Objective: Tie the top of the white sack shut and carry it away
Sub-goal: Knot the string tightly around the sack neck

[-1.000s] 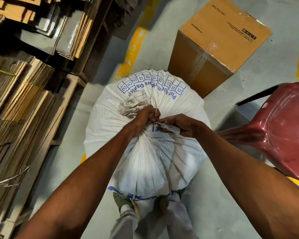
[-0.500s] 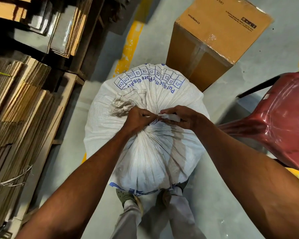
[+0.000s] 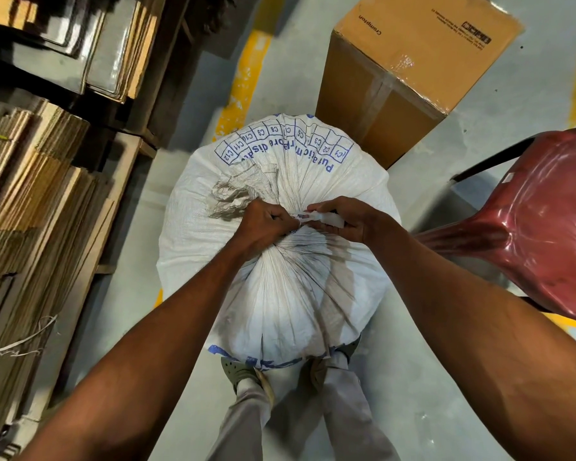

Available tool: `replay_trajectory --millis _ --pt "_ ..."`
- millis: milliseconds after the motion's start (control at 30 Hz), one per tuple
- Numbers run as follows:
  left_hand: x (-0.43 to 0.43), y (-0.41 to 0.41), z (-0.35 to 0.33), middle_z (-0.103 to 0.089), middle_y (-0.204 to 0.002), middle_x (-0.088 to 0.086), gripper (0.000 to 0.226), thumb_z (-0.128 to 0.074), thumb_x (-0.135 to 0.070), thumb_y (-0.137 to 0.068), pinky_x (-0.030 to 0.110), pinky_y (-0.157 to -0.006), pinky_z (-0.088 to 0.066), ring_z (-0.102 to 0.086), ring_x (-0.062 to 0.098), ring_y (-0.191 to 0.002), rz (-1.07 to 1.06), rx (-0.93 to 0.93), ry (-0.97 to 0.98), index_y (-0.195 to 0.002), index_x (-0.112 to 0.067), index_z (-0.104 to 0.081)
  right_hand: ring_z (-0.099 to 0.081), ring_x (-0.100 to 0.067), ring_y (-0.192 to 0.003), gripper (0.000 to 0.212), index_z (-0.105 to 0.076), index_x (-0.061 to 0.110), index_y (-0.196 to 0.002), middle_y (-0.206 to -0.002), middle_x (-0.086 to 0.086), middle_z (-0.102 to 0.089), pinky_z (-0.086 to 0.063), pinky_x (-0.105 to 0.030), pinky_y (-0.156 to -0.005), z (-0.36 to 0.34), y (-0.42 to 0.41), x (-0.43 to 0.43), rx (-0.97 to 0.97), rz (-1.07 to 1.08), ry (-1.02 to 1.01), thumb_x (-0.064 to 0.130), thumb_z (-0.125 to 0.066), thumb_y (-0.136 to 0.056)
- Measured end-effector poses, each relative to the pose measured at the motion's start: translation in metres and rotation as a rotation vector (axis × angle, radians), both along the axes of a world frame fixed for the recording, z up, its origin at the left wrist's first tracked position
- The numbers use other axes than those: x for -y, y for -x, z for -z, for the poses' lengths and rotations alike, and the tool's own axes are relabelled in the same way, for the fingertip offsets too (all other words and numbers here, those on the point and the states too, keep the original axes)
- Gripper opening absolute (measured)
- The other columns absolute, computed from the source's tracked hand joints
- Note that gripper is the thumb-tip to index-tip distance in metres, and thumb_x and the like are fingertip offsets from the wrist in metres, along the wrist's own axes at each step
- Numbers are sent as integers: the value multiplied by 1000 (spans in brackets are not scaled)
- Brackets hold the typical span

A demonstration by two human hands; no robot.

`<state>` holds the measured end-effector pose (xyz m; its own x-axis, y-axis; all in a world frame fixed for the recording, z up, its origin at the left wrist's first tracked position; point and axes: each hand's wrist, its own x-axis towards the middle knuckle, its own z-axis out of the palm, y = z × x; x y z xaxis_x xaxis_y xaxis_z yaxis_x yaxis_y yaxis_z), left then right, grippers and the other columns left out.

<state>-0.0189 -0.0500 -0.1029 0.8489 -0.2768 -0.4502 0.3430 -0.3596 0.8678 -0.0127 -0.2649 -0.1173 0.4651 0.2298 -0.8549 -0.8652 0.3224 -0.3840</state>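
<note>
White sack (image 3: 290,287) stood upright on grey floor (image 3: 429,377), right in front of person's feet, brown carton (image 3: 409,61) just behind it, red chair (image 3: 539,227) to right. Left hand (image 3: 263,224) clenched tight round gathered neck (image 3: 300,234) of sack, fingers curled fully closed, crumpled sack top (image 3: 236,194) spilling out beyond fist. Right hand (image 3: 343,221) pinched white tie strip (image 3: 326,219) between thumb and fingers, pressed together, strip running toward neck. Hands nearly touching. Flattened cardboard stacks (image 3: 37,201) at left.
</note>
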Motion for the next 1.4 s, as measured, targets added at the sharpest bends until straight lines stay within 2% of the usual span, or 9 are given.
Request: replay_trajectory --millis 600,733,867,967,1067,1167,1267,1367,1400 --pt "14 3 1 -72 -62 22 18 -84 -30 -68 30 -59 -43 -55 14 -56 -34 39 -72 -61 -14 -80 -69 -29 -90 31 -61 -11 -128 -126 -32 -64 -65 -30 -67 -1 2 -16 21 22 66 -5 -47 -101" --pt "15 3 5 -64 -51 -7 27 -83 -24 -82 25 -58 -40 -51 7 -56 27 84 -98 -57 -29 -77 -65 -31 -102 33 -60 -9 -132 -135 -30 -62 -59 -32 -89 -3 9 -22 107 27 87 -3 -56 -100" --pt "12 2 6 -78 -69 11 8 -82 -17 -83 31 -57 -49 -60 10 -62 46 107 -169 -76 -15 -83 -61 -35 -123 37 -56 -1 -139 -133 -22 -62 -61 -34 -88 -6 23 -19 46 285 -56 -5 -53 -102" --pt "17 3 3 -77 -67 15 11 -83 -16 -83 32 -53 -47 -58 10 -59 47 160 -208 -75 -9 -82 -67 -29 -102 22 -66 -1 -118 -115 -22 -67 -61 -30 -82 -6 35 -23 -17 366 -160 1 -48 -105" --pt "20 5 5 -69 -61 23 31 -80 -26 -86 33 -49 -39 -48 9 -54 71 211 -251 -66 -2 -77 -63 -19 -73 31 -77 7 -91 -91 -16 -70 -54 -24 -67 -5 45 -24 98 155 -42 12 -51 -106" --pt "20 5 6 -68 -60 20 34 -79 -30 -86 28 -53 -36 -51 8 -55 98 264 -321 -66 -2 -74 -56 -18 -71 47 -83 17 -65 -68 -6 -74 -44 -25 -70 -8 49 -31 179 124 97 10 -57 -104" --pt "21 2 -1 -75 -74 7 22 -86 -25 -80 26 -62 -46 -65 14 -68 72 320 -382 -84 -6 -76 -65 -30 -79 26 -81 12 -68 -77 -16 -74 -56 -40 -76 -3 47 -39 264 308 313 -3 -73 -88" --pt "20 0 -4 -77 -74 8 17 -86 -18 -79 24 -64 -47 -67 15 -67 72 260 -355 -84 -4 -78 -75 -30 -87 1 -78 16 -85 -91 -16 -79 -61 -49 -85 2 53 -43 396 254 523 16 -77 -86" --pt "20 -1 -5 -78 -75 11 15 -85 -14 -80 24 -66 -49 -69 16 -68 66 220 -353 -89 -3 -79 -76 -30 -91 10 -75 14 -90 -94 -16 -79 -62 -49 -84 4 56 -43 410 232 543 23 -75 -87"
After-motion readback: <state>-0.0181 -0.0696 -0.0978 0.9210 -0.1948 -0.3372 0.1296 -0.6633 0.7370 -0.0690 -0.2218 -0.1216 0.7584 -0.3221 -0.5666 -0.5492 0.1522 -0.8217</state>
